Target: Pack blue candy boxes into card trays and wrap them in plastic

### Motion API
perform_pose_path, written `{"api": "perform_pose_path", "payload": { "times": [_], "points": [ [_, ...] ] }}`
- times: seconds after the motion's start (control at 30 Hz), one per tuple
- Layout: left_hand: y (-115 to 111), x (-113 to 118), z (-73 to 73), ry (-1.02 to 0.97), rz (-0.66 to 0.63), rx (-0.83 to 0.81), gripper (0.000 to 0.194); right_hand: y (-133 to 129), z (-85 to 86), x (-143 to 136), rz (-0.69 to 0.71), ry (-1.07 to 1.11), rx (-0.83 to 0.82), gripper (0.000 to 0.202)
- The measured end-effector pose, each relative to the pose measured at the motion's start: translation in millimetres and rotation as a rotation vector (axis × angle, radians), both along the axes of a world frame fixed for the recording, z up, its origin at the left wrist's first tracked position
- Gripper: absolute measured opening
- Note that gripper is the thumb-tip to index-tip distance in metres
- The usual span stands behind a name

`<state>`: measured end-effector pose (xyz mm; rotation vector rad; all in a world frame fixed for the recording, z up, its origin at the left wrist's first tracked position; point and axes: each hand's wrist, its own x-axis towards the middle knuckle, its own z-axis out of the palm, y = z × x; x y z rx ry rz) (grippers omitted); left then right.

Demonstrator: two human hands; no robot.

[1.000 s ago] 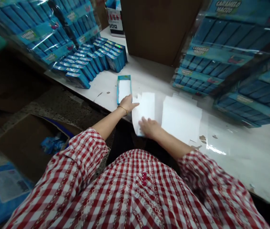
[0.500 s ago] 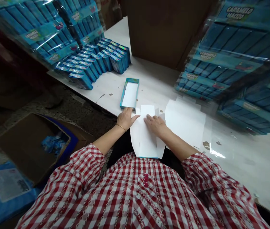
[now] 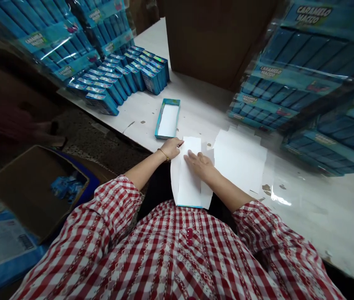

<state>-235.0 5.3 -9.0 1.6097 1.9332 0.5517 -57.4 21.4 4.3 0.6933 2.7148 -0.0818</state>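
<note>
A white cardboard box blank (image 3: 189, 187) with scored folds lies at the table's near edge, partly over my lap, with a thin blue strip at its near end. My left hand (image 3: 171, 149) is closed at its far left corner, the fingertips pinching a side flap. Lying on the blank's right part is my right hand (image 3: 199, 163), fingers stretched out and pressing on the board. Just beyond my left hand stands a folded open blue tray (image 3: 168, 118) with a white inside. More flat white blanks (image 3: 239, 160) lie to the right of my right hand.
Rows of small blue boxes (image 3: 111, 85) stand at the back left, near wrapped display packs (image 3: 54, 46). Further wrapped packs (image 3: 273, 83) rise at the right. A large brown carton (image 3: 208, 41) blocks the back. An open carton (image 3: 23, 183) sits low at the left.
My left hand has moved from beside the blue tray's near end to the blank's far left flap and closed on it. My right hand stays pressed on the blank. The view has shifted slightly.
</note>
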Motion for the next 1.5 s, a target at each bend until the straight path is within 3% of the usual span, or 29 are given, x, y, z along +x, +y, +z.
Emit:
{"api": "perform_pose_path", "payload": {
  "times": [0.2, 0.3, 0.4, 0.47, 0.53, 0.63, 0.7, 0.8, 0.9, 1.03, 1.17, 1.3, 1.4, 1.5],
  "points": [
    [-8, -3, -3.2, -0.272, 0.131, -0.077, 0.056, 15, 1.1, -13, -0.046, 0.007, -0.060, 0.050],
    [-10, 0, 0.2, -0.224, 0.093, -0.066, 0.057, 22, 1.3, -20, -0.050, 0.012, -0.084, 0.048],
    [-6, 6, 7.2, -0.054, 0.006, -0.128, 0.049, 25, 7.8, -15, -0.065, 0.041, -0.117, 0.041],
    [0, 11, 11.7, 0.085, -0.067, -0.162, 0.039, 30, 13.5, -5, -0.214, 0.126, -0.049, 0.034],
    [5, 16, 15.6, 0.213, -0.145, -0.170, 0.029, 38, 16.6, 5, -0.456, 0.222, 0.029, 0.030],
    [11, 22, 21.1, 0.340, -0.259, -0.190, 0.024, 49, 14.5, 17, -0.662, 0.247, -0.124, 0.025],
    [12, 26, 24.4, 0.358, -0.284, -0.214, 0.026, 51, 10.8, 21, -0.644, 0.286, -0.229, 0.023],
    [11, 29, 26.4, 0.336, -0.269, -0.247, 0.028, 50, 5.4, 21, -0.563, 0.359, -0.183, 0.030],
    [11, 31, 24.0, 0.320, -0.283, -0.276, 0.028, 52, 0.3, 19, -0.608, 0.329, -0.183, 0.036],
    [16, 30, 19.7, 0.334, -0.423, -0.258, 0.031, 56, -3.1, 19, -0.643, 0.377, -0.244, 0.041],
    [26, 28, 20.1, 0.354, -0.535, -0.385, 0.043, 49, 1.8, 21, -0.597, 0.461, -0.270, 0.041],
    [25, 30, 19.3, 0.272, -0.447, -0.354, 0.038, 42, 6.4, 22, -0.394, 0.415, -0.232, 0.039],
    [20, 32, 17.5, 0.202, -0.368, -0.262, 0.026, 47, 7.1, 24, -0.455, 0.377, -0.320, 0.035],
    [15, 35, 18.5, 0.189, -0.211, -0.213, 0.032, 56, 8.5, 24, -0.540, 0.382, -0.383, 0.031]
  ]
}}
